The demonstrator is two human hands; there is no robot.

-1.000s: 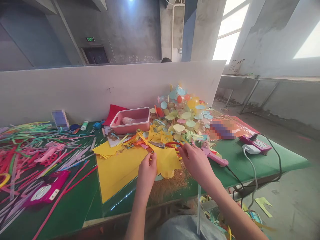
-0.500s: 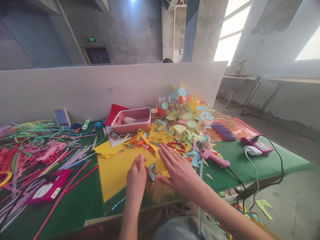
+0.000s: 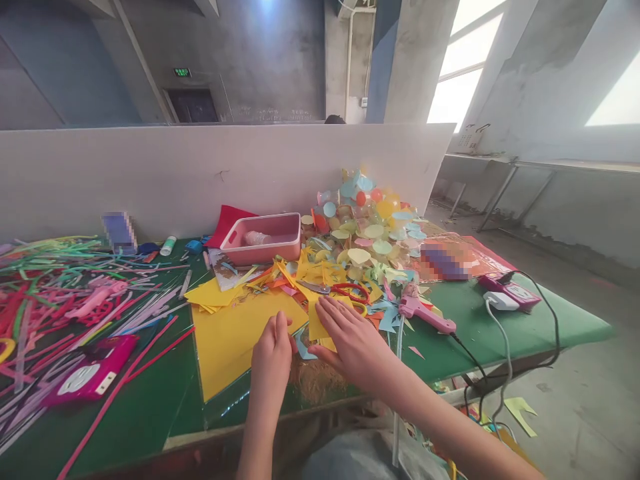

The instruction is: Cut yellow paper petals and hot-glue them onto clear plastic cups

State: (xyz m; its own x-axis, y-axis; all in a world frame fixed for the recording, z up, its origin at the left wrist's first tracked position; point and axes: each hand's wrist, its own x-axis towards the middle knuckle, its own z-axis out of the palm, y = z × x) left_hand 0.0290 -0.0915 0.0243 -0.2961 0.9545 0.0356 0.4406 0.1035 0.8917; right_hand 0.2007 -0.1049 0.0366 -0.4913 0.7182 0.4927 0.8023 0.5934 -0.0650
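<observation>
My right hand (image 3: pixel 350 337) lies over a small piece of yellow paper (image 3: pixel 316 325), its fingers stretched out and the thumb apart. To its left, my left hand (image 3: pixel 273 343) has its fingers curled in; whatever they hold, if anything, is hidden. It hovers at the right edge of a large yellow sheet (image 3: pixel 227 350). Just beyond my right fingertips are scissors with red and yellow handles (image 3: pixel 354 291), lying on yellow scraps. A curved light-blue paper scrap (image 3: pixel 303 348) shows between my two hands.
A pink tray (image 3: pixel 260 252) stands at the back, beside a pile of plastic cups with paper discs (image 3: pixel 373 230). A pink glue gun (image 3: pixel 425 315) with a cord lies right. Pipe cleaners (image 3: pixel 115 303) and a magenta power strip (image 3: pixel 93 373) cover the left. A white board (image 3: pixel 200 173) rises behind.
The view has shifted slightly. More of the scissors' blades shows beyond my right hand, which stays over the yellow paper. My left hand keeps nearly the same pose.
</observation>
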